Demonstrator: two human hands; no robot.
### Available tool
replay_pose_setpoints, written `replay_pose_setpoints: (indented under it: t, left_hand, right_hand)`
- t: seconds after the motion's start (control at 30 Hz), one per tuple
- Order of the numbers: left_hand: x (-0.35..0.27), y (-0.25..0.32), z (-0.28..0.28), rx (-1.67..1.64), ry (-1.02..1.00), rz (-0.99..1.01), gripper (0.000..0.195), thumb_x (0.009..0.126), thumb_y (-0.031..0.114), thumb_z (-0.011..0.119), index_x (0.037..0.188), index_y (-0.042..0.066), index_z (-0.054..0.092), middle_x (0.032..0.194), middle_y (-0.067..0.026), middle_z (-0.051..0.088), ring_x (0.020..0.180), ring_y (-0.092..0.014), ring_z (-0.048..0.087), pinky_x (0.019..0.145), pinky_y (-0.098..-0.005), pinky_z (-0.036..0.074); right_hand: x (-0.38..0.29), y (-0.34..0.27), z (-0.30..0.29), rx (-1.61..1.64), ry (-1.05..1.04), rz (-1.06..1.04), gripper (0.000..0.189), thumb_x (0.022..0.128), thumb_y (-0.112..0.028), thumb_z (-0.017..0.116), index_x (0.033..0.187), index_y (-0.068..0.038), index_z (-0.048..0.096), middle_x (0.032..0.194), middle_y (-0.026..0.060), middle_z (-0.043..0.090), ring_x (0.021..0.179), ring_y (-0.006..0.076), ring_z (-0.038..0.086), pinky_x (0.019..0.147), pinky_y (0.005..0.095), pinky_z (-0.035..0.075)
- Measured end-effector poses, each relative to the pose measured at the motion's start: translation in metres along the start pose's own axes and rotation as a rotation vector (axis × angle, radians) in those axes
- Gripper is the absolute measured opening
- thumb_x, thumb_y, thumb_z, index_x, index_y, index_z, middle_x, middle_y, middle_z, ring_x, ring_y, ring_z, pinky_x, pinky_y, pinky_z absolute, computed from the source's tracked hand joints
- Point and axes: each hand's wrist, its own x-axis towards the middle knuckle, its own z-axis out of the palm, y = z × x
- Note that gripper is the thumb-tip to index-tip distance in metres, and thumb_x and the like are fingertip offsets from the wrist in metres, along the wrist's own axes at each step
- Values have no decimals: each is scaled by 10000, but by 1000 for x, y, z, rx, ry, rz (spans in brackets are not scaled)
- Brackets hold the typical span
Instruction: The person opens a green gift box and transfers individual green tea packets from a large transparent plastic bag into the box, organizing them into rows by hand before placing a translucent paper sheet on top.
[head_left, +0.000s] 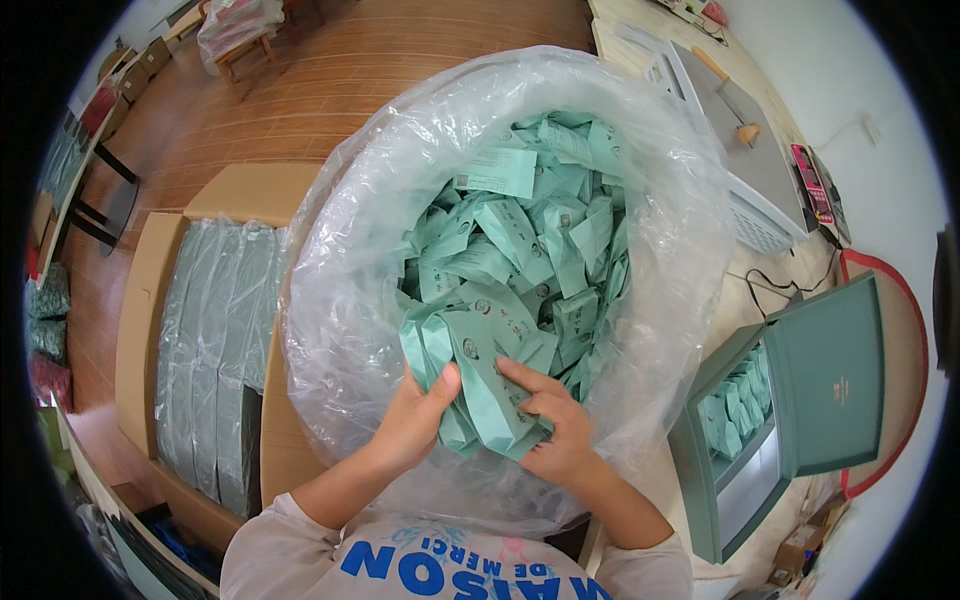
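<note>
Several mint-green printed sachets (480, 375) are bunched together between my two hands, over the front of a large clear plastic bag (675, 285). My left hand (424, 412) grips the bunch at its left side, thumb on top. On the right, my right hand (551, 424) clasps the same bunch, its index finger lying across the front sachet. Beneath and beyond them, the bag holds a heap of loose sachets (517, 232) of the same kind. To the right stands a green gift box (825, 382) with its lid raised; a row of sachets (739, 405) fills part of it.
At left, an open cardboard carton (139, 330) holds plastic-wrapped grey-green boxes (217, 352). On the right-hand table are a white crate (765, 217), a wooden-handled tool (727, 94), a pink calculator (814, 184) and a black cable (787, 285). A wooden chair (244, 49) stands farther back.
</note>
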Motion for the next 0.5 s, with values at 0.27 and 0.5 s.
replay_pose_setpoints:
  t: [0.27,0.5]
  left_hand:
    - [6,4,19,234,-74,259,854,874,185,663,1470,107,57,1291,-99,432,1172,-174,447,983,-338,407]
    - [8,4,26,449,-61,352,842,840,178,681,1470,97,128,1253,-105,472,1105,-167,486,951,-317,410]
  right_hand:
    - [-1,7,-12,-512,-120,-124,221,648,1,594,855,-56,541,1323,123,543,1290,330,427,975,463,397]
    - [-4,3,-15,-479,-101,-20,191,701,-46,606,882,-54,549,1224,148,567,1187,355,482,918,451,419]
